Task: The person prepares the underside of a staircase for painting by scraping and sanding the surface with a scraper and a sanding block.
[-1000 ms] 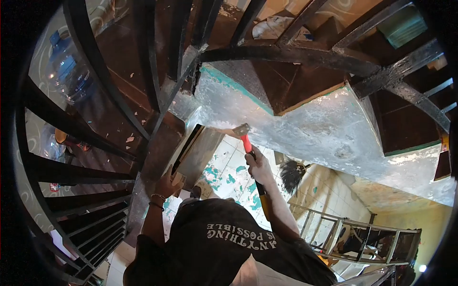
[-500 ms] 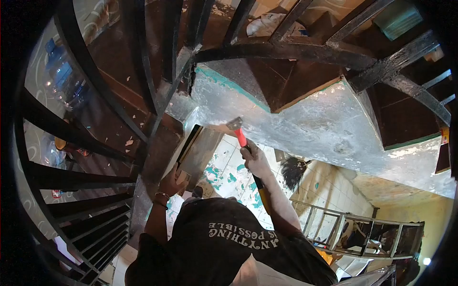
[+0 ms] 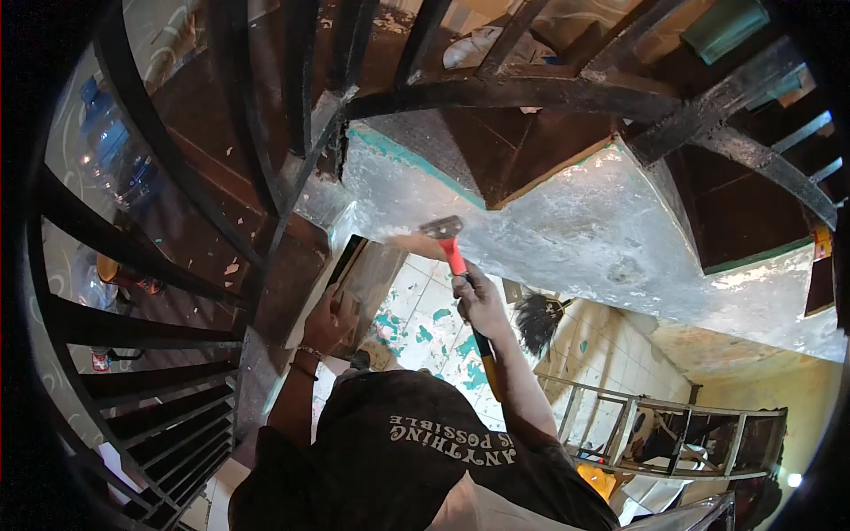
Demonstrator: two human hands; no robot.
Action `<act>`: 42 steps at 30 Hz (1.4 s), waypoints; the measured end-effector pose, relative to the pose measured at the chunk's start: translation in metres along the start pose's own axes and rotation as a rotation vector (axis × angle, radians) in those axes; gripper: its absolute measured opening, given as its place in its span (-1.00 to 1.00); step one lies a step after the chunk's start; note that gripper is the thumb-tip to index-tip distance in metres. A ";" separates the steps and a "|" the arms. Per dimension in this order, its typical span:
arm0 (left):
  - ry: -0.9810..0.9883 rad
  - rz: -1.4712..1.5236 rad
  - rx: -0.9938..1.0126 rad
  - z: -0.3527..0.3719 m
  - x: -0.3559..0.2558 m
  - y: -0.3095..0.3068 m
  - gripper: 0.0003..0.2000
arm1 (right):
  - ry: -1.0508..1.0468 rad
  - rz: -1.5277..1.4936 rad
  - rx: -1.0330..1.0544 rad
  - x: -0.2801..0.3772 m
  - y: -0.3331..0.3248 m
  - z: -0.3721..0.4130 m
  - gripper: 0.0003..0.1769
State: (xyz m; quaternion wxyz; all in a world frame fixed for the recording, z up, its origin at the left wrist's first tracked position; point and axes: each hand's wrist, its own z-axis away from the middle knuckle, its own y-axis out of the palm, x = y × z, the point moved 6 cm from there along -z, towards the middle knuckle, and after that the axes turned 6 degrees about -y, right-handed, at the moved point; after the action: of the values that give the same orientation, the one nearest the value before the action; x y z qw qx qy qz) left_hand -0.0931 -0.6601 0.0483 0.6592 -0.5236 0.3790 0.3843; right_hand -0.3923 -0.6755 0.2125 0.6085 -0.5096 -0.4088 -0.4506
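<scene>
My right hand [image 3: 482,305] is closed around the black and yellow handle of a scraper with a red neck [image 3: 453,255]. The scraper's metal head [image 3: 443,227] lies against the lower edge of the grey-white, patchy side wall [image 3: 567,221] of the staircase. Lower on the left, my left hand [image 3: 328,323] rests at the edge of a brown wooden panel [image 3: 374,283], its fingers apart. A bracelet circles the left wrist.
Dark railing bars [image 3: 235,115] curve along the left and top. Dark brown steps [image 3: 531,155] adjoin the wall. Below, green flakes lie on white floor tiles [image 3: 425,305], near a black brush [image 3: 537,323] and a metal ladder [image 3: 655,434]. Plastic bottles [image 3: 111,146] stand behind the bars.
The scraper's head has turned to lie flatter along the wall edge. My left hand has moved slightly up along the panel. The whole view has shifted a little.
</scene>
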 end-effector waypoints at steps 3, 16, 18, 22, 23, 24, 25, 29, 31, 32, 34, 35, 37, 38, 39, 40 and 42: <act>0.030 -0.019 -0.031 -0.016 -0.015 0.008 -0.17 | -0.095 0.098 0.013 0.008 -0.001 -0.007 -0.51; 0.122 -0.001 -0.237 -0.005 -0.068 0.008 -0.36 | -0.113 0.099 0.078 0.042 -0.001 -0.017 -0.48; 0.124 0.018 -0.268 -0.003 -0.070 0.001 -0.37 | -0.082 0.061 0.093 0.038 -0.012 -0.009 -0.48; 0.088 0.122 -0.280 0.001 -0.076 -0.003 -0.40 | -0.023 0.036 0.094 0.035 -0.011 -0.012 -0.49; 0.118 0.110 -0.299 0.002 -0.081 -0.004 -0.41 | -0.109 0.150 0.094 0.038 -0.007 -0.018 -0.49; 0.118 0.103 -0.300 0.004 -0.088 -0.004 -0.41 | -0.111 0.144 0.095 0.036 -0.009 -0.017 -0.49; 0.137 0.078 -0.322 0.005 -0.097 -0.005 -0.42 | -0.167 0.086 0.111 0.038 -0.008 -0.016 -0.50; 0.100 0.144 -0.300 0.009 -0.107 -0.007 -0.42 | -0.150 -0.055 0.153 0.047 -0.007 -0.007 -0.50; 0.129 0.094 -0.328 0.011 -0.106 -0.005 -0.42 | -0.106 -0.107 0.160 0.047 -0.003 -0.005 -0.50; 0.163 0.047 -0.352 0.011 -0.106 -0.003 -0.43 | -0.087 -0.101 0.163 0.047 0.001 -0.009 -0.52; 0.157 0.089 -0.333 0.012 -0.102 0.002 -0.42 | -0.071 -0.095 0.162 0.045 -0.001 -0.009 -0.54; 0.149 0.130 -0.321 0.013 -0.099 0.003 -0.42 | -0.093 -0.132 0.172 0.044 -0.006 -0.006 -0.57; 0.162 0.110 -0.346 0.014 -0.095 0.000 -0.42 | -0.121 -0.166 0.191 0.046 -0.005 -0.007 -0.59; 0.171 0.093 -0.363 0.016 -0.093 0.000 -0.42 | -0.105 -0.170 0.187 0.046 -0.005 -0.007 -0.60; 0.168 0.093 -0.361 0.016 -0.095 -0.001 -0.42 | -0.087 -0.176 0.180 0.046 -0.004 -0.005 -0.60; 0.168 0.065 -0.361 0.016 -0.098 -0.003 -0.42 | -0.085 -0.178 0.178 0.049 -0.003 -0.005 -0.60; 0.171 0.033 -0.357 0.015 -0.098 -0.003 -0.42 | -0.025 -0.229 0.183 0.053 0.001 -0.008 -0.61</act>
State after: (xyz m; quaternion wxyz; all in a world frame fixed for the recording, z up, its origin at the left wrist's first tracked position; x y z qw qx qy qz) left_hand -0.1297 -0.6563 0.1408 0.5147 -0.6567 0.3678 0.4105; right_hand -0.3770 -0.6904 0.2621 0.5919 -0.4075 -0.5112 -0.4715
